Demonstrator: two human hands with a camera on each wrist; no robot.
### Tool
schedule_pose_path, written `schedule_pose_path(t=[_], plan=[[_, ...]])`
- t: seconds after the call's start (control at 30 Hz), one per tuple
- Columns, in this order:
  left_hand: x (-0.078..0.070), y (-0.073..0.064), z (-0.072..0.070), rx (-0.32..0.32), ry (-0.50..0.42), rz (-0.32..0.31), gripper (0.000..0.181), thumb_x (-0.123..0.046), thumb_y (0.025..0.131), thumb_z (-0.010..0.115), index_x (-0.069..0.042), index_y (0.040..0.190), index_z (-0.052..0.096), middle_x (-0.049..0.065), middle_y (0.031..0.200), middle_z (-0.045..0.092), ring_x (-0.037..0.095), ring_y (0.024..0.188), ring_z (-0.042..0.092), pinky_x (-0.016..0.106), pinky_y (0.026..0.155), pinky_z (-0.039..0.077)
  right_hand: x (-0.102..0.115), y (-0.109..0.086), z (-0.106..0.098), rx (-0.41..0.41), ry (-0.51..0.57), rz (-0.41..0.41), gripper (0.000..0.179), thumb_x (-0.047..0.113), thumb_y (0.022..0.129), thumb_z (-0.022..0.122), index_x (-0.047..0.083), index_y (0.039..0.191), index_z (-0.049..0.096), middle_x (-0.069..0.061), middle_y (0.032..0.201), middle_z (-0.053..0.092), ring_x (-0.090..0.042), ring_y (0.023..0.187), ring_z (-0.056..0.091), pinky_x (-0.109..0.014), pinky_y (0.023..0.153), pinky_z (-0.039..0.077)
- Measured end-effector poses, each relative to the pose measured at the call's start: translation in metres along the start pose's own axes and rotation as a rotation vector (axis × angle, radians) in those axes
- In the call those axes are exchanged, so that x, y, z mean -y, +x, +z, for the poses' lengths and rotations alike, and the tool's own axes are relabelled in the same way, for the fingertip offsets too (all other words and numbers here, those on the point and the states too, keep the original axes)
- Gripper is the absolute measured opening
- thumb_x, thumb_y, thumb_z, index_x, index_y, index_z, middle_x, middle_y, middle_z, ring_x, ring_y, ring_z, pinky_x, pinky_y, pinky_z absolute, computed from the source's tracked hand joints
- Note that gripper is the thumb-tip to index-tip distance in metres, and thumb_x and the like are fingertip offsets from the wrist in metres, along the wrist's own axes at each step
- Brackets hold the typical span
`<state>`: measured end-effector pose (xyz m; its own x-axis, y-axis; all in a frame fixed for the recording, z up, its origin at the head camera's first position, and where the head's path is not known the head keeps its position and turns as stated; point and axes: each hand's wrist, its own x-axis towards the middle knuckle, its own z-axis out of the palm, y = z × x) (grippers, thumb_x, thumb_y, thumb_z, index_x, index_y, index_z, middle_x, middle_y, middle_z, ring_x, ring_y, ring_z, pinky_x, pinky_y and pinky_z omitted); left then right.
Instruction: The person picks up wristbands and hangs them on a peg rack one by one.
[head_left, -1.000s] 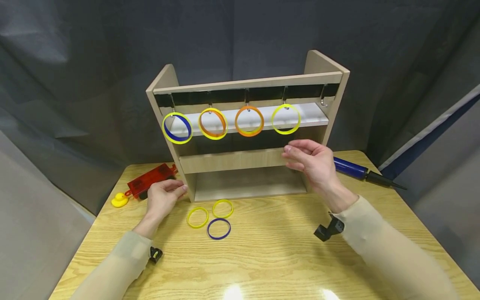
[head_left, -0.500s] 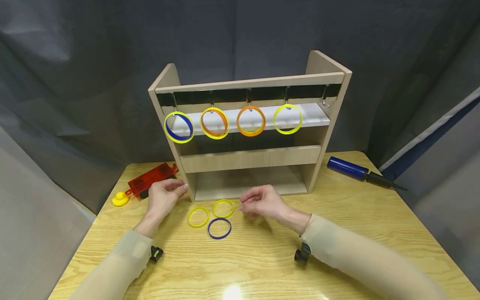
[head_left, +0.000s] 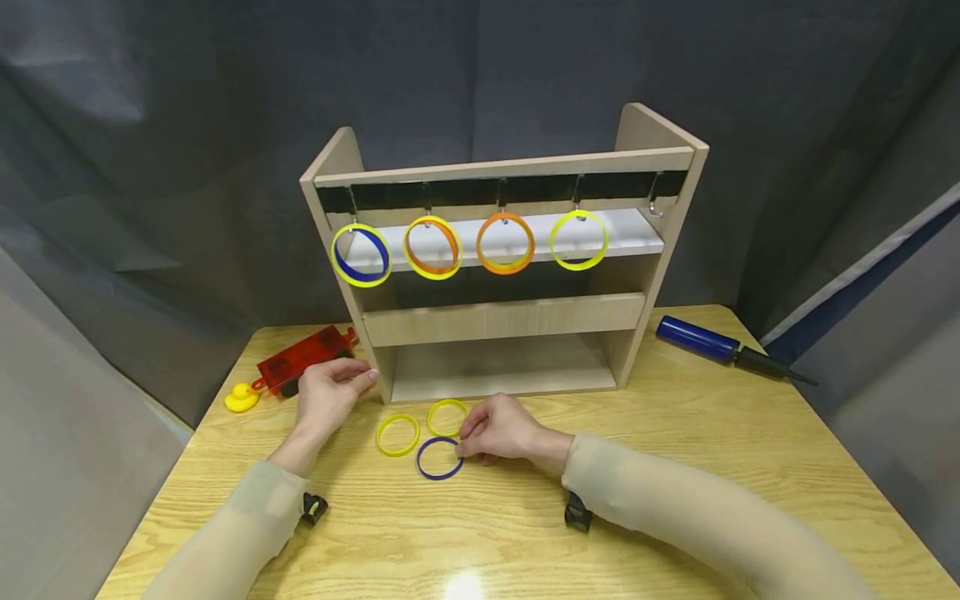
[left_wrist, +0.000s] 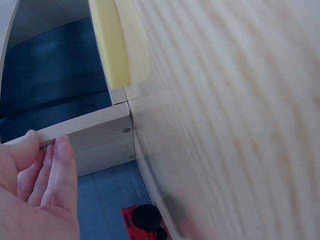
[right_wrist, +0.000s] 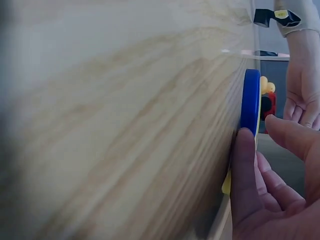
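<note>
In the head view my left hand [head_left: 327, 400] pinches the lower left side panel of the wooden shelf unit [head_left: 502, 318], thumb on one face and fingers on the other, as the left wrist view shows. My right hand [head_left: 504, 428] has come to the right side of a blue ring [head_left: 428, 475] lying on the table. In the right wrist view, my index fingertip meets the edge of the blue ring [right_wrist: 250, 97] while the thumb stands a little apart from it. Two yellow rings [head_left: 397, 455] lie close beside it.
Blue, yellow and orange rings [head_left: 507, 271] hang from hooks under the unit's top rail; the rightmost hook [head_left: 655, 207] bears no ring. A red toy wagon [head_left: 303, 362] and yellow duck [head_left: 242, 398] stand left, a blue hand pump [head_left: 697, 339] right.
My right hand has moved from just below the rightmost hanging ring down and left to the blue ring on the table. My left hand has stayed on the side panel.
</note>
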<state>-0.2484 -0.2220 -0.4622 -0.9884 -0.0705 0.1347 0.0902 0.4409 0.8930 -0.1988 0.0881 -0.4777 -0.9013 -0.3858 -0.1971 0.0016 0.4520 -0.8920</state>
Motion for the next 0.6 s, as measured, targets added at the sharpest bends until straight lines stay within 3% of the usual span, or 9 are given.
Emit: schedule_pose_path(t=[0.27, 0.47, 0.6], plan=[[-0.0002, -0.0005, 0.0002, -0.008, 0.019, 0.002, 0.025, -0.018, 0.1, 0.087, -0.001, 0.118, 0.085, 0.018, 0.11, 0.088, 0.033, 0.098, 0.088, 0.019, 0.075, 0.067, 0.0036, 0.0073, 0.006, -0.015, -0.124, -0.024, 0.016, 0.012, 0.087, 0.096, 0.009, 0.078, 0.083, -0.005, 0.072, 0.082, -0.014, 0.058, 0.076, -0.029, 0.055, 0.065], [-0.0005, -0.0012, 0.0004, -0.01, 0.007, 0.002, 0.024, -0.017, 0.1, 0.087, 0.0, 0.117, 0.085, 0.019, 0.11, 0.088, 0.03, 0.095, 0.088, 0.021, 0.076, 0.068, 0.0057, 0.0086, 0.0083, -0.017, -0.153, -0.018, 0.016, 0.008, 0.088, 0.093, 0.009, 0.077, 0.082, -0.005, 0.07, 0.08, -0.013, 0.055, 0.074, -0.028, 0.054, 0.064], [-0.0014, -0.0012, 0.0002, -0.014, 0.015, 0.0, 0.024, -0.018, 0.1, 0.088, 0.0, 0.116, 0.085, 0.02, 0.11, 0.087, 0.021, 0.09, 0.087, 0.018, 0.074, 0.067, 0.0063, 0.0083, 0.0089, -0.016, -0.158, -0.015, 0.016, 0.005, 0.089, 0.091, 0.009, 0.077, 0.081, -0.004, 0.069, 0.079, -0.012, 0.054, 0.073, -0.026, 0.053, 0.063]])
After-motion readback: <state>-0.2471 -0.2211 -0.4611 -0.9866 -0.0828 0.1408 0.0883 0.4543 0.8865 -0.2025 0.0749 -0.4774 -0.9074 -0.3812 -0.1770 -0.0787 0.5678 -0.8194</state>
